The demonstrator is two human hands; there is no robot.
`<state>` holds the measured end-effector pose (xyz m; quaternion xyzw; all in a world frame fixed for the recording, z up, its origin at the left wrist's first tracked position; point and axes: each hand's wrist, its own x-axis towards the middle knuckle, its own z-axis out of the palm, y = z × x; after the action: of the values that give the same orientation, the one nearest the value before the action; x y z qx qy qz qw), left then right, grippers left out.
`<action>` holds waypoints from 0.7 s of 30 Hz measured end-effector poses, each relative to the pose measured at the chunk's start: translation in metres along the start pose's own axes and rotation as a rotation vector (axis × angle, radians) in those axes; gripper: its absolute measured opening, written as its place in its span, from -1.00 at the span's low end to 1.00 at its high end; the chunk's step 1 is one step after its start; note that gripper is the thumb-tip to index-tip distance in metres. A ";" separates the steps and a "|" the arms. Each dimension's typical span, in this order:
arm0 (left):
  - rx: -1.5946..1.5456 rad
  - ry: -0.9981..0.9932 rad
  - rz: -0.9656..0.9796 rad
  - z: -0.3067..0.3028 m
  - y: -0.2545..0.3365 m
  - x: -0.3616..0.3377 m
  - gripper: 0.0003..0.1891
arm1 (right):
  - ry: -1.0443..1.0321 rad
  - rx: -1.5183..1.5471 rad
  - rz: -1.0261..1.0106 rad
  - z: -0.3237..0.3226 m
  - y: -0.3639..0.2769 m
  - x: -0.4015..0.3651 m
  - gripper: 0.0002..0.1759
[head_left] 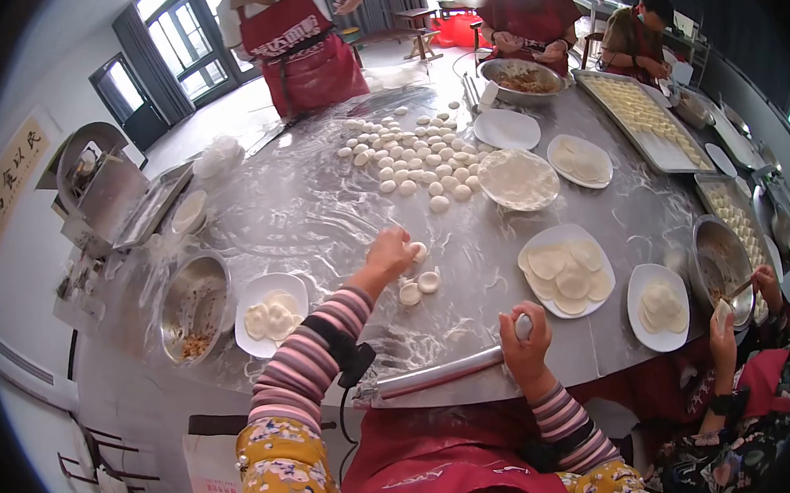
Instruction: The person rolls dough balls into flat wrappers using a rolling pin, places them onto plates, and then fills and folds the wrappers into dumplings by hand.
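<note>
My left hand (391, 254) reaches out over the floured table, its fingers curled together at a small dough round (420, 253). Just nearer to me lie two more flattened dough rounds (410, 293). My right hand (525, 347) is wrapped around the end of a metal rolling pin (440, 371), which lies slanted along the table's front edge. Right of the middle, a white plate (546, 304) carries several rolled wrappers (572, 280). On the left, another white plate (248, 346) holds a pile of wrappers (274, 318).
Many dough balls (407, 154) cover the table's (319, 206) far middle. A filling bowl (189, 307) stands at left, another (721, 260) at right beside a co-worker's hand (724, 333). A tray of dumplings (647, 123) lies far right. Other people stand across the table.
</note>
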<state>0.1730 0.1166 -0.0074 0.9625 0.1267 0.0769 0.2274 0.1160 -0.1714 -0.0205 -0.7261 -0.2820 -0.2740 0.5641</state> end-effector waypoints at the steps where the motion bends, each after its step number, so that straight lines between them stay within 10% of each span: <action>1: 0.057 -0.011 0.008 0.007 0.001 0.002 -0.62 | 0.000 0.009 -0.008 -0.002 0.000 -0.002 -0.71; 12: -0.239 0.119 -0.045 0.007 0.014 -0.021 -0.60 | -0.016 0.038 0.050 0.000 -0.007 0.000 -0.79; 14: -1.250 -0.328 -0.276 -0.005 0.012 -0.037 -0.76 | -0.017 0.043 0.054 -0.001 -0.007 -0.001 -0.80; 21: -1.565 -0.336 -0.364 -0.032 0.025 -0.136 -0.70 | 0.028 0.004 -0.034 0.000 -0.005 0.000 -0.78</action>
<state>0.0418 0.0701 0.0201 0.4884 0.1546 -0.0400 0.8579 0.1123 -0.1702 -0.0175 -0.7161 -0.2870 -0.2932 0.5647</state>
